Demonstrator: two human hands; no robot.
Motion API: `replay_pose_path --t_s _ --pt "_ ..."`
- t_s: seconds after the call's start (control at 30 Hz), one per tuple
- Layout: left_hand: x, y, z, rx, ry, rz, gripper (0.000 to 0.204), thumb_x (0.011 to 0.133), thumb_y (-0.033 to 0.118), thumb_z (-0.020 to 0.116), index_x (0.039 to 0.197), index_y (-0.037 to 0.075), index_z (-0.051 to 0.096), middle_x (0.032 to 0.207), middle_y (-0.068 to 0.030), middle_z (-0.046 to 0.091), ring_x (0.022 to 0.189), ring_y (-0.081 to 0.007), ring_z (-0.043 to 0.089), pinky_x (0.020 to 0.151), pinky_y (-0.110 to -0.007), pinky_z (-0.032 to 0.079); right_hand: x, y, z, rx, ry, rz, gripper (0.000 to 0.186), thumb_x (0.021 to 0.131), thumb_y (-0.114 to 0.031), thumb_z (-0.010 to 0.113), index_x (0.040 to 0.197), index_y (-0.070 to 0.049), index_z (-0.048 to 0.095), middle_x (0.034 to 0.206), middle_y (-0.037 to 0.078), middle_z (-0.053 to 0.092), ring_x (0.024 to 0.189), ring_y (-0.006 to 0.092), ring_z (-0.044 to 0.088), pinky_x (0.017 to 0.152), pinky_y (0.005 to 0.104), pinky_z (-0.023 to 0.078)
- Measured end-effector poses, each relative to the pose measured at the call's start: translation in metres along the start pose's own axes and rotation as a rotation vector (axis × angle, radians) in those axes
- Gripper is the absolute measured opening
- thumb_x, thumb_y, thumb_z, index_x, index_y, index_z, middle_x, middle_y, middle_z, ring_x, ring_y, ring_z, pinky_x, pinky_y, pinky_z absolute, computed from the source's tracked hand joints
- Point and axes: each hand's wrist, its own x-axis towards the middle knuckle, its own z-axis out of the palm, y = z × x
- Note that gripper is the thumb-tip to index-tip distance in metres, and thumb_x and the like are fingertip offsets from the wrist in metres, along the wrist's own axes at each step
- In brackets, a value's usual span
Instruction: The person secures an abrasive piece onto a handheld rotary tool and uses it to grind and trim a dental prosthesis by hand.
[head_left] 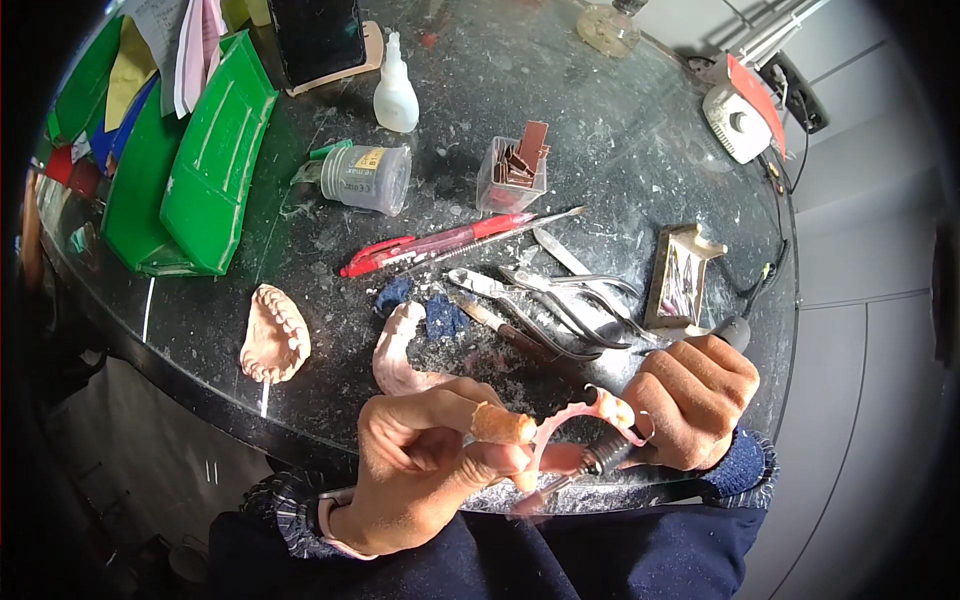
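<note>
My left hand (415, 470), with tan tape round its forefinger, pinches a pink partial denture (572, 411) between thumb and forefinger. The denture is a curved pink base with a tooth-coloured part and thin wire clasps at its far right end. My right hand (692, 402) is closed round a dark rotary handpiece (608, 452), which points left and down. Its tip is blurred beside the denture's lower edge, and I cannot tell if they touch. A pale plaster cast (396, 355) lies just beyond my left hand, partly covered by it. Farther left rests a plaster tooth model (275, 335).
Beyond my hands lie pliers (565, 300), a red pen (430, 245) and blue cloth scraps (444, 316). A small tray of burs (682, 275), a box of brown strips (512, 178), a clear cup (368, 178), a dropper bottle (395, 95) and green bins (215, 165) stand around.
</note>
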Motion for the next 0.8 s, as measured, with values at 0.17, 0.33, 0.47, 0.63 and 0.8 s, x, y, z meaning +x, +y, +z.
replay_pose_path --t_s 0.17,0.33,0.47,0.63,0.8 --pt "0.001 -0.001 0.0 0.016 -0.021 0.019 0.015 0.081 -0.004 0.064 0.095 -0.006 0.063 0.09 -0.0133 0.062 0.079 -0.0179 0.064 0.077 -0.032 0.054 0.002 -0.005 -0.001 -0.007 0.014 0.055 0.038 0.064 -0.038 0.063 0.057 -0.007 0.043 0.053 0.004 0.044 0.042 0.0176 0.047 0.042 0.0289 0.033" --pt "0.001 0.0 0.003 0.008 -0.018 0.028 0.014 0.081 -0.004 0.065 0.095 -0.006 0.063 0.09 -0.0132 0.062 0.078 -0.0174 0.064 0.074 -0.03 0.054 0.003 -0.003 -0.002 0.0 0.02 0.057 0.03 0.057 -0.03 0.063 0.058 -0.006 0.045 0.053 0.004 0.044 0.043 0.0174 0.047 0.042 0.0284 0.033" --pt "0.001 -0.002 0.0 0.004 -0.03 0.018 0.016 0.08 -0.005 0.065 0.096 -0.006 0.063 0.089 -0.0132 0.062 0.078 -0.0169 0.064 0.072 -0.029 0.054 0.0 -0.003 0.001 0.01 0.018 0.038 0.026 0.05 -0.026 0.06 0.056 -0.006 0.044 0.052 0.004 0.045 0.043 0.0171 0.047 0.042 0.0281 0.033" --pt "0.002 -0.003 0.0 -0.144 -0.051 -0.083 0.015 0.082 -0.004 0.063 0.097 -0.005 0.063 0.089 -0.0112 0.062 0.079 -0.0152 0.063 0.072 -0.028 0.053 0.001 -0.003 0.003 0.046 0.043 0.059 0.023 0.047 -0.024 0.056 0.056 -0.007 0.043 0.053 0.002 0.044 0.043 0.0154 0.046 0.042 0.0283 0.032" --pt "-0.001 -0.005 -0.001 -0.244 -0.047 -0.177 0.015 0.082 -0.004 0.064 0.097 -0.004 0.063 0.09 -0.01 0.062 0.08 -0.0135 0.062 0.071 -0.024 0.053 0.0 0.006 0.016 0.056 0.194 -0.041 0.046 0.076 -0.04 0.064 0.05 -0.011 0.039 0.046 -0.002 0.036 0.034 0.0086 0.036 0.035 0.023 0.021"
